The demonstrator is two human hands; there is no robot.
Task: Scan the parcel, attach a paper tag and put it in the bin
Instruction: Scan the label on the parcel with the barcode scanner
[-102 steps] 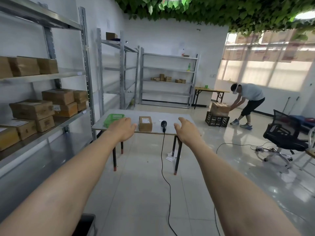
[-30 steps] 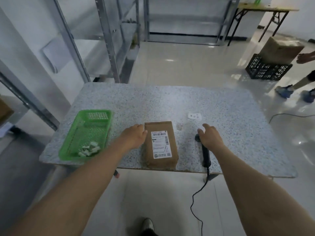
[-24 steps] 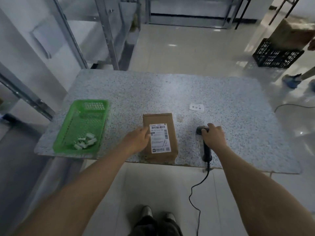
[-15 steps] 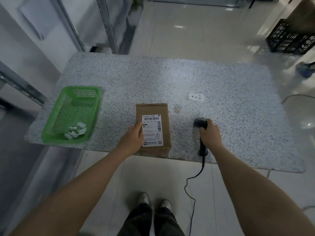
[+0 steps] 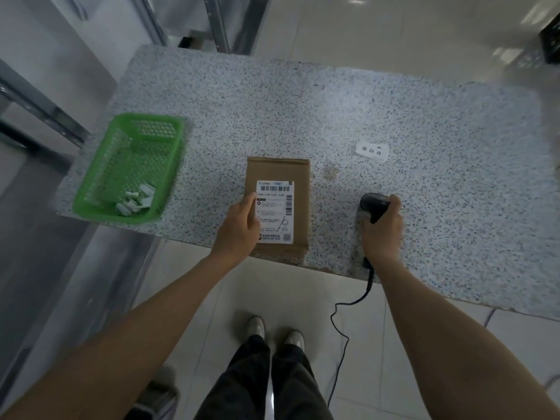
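A brown cardboard parcel (image 5: 298,174) with a white shipping label (image 5: 277,204) lies flat at the near edge of the speckled table (image 5: 333,110). My left hand (image 5: 239,228) rests on the parcel's left side, thumb on the label. My right hand (image 5: 382,228) is closed around the handle of a black corded barcode scanner (image 5: 373,204) lying on the table right of the parcel. A small white paper tag (image 5: 372,151) with printed characters lies beyond the scanner.
A green perforated bin (image 5: 133,168) holding several small white pieces sits at the table's left front corner. Metal shelf posts (image 5: 218,22) stand behind the table. The scanner cable (image 5: 342,325) hangs to the floor beside my feet. A black crate (image 5: 551,37) shows at far right.
I have walked up to the table and now look down on it. My left hand came onto the parcel and my right hand closed around the scanner handle.
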